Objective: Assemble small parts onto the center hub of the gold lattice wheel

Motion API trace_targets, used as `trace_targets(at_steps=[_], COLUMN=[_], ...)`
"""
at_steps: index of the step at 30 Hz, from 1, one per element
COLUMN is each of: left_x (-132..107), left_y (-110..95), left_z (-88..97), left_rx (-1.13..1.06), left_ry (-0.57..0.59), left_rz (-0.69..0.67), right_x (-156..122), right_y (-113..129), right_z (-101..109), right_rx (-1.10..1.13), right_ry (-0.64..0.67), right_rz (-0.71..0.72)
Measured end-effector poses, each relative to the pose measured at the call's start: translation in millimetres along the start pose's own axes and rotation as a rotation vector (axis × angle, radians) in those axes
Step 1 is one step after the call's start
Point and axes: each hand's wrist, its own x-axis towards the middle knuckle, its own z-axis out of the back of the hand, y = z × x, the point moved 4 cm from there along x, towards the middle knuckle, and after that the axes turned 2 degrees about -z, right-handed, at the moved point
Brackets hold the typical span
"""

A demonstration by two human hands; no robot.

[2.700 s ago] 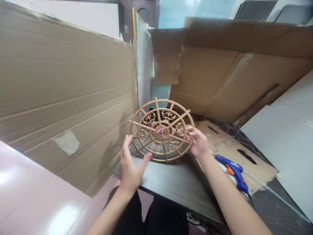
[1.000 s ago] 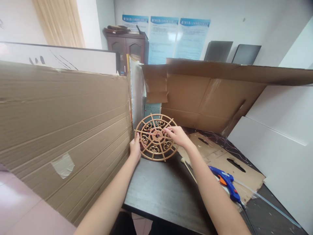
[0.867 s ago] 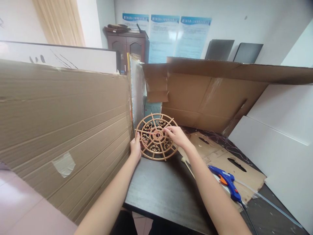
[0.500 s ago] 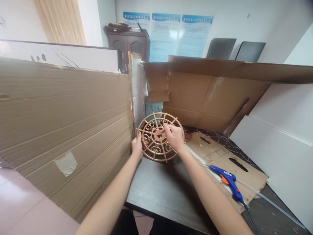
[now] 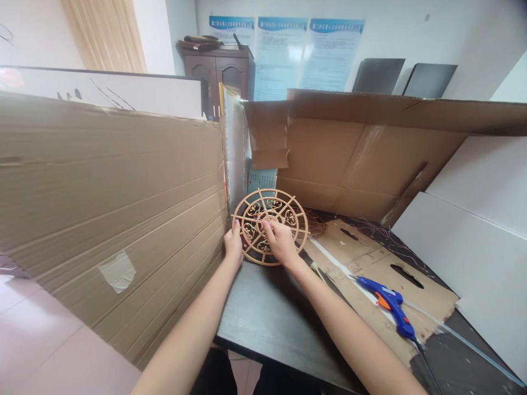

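A round gold filigree wheel [image 5: 286, 206] with spokes and scrollwork stands tilted at the back of the dark table [image 5: 263, 312], its far edge leaning toward the cardboard. My left hand [image 5: 234, 245] grips its lower left rim. My right hand [image 5: 280, 242] pinches the spokes near the hub, and its fingers hide the centre. A blue hot glue gun [image 5: 389, 305] with an orange trigger lies on a brown cardboard sheet [image 5: 362, 263] to the right of my right forearm, out of reach of the fingers.
A tall cardboard sheet [image 5: 111, 208] stands along the table's left side, and another [image 5: 362, 164] closes off the back. A second gold round piece [image 5: 315, 223] lies partly hidden behind the wheel. White boards [image 5: 465, 241] lean at the right.
My right hand has moved left and down from the wheel's right part toward its hub. The wheel has tilted slightly further back, and the whole view has shifted a little.
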Motion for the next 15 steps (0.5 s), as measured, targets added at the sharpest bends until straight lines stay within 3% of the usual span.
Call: trace_targets(at_steps=[15], left_x=[4], left_y=[6], left_z=[3.1], left_rx=[0.03], left_ry=[0.021], left_rz=[-0.011], right_x=[4], right_y=[-24], right_z=[-2], right_rx=[0.2], right_ry=[-0.048], right_rz=[-0.215])
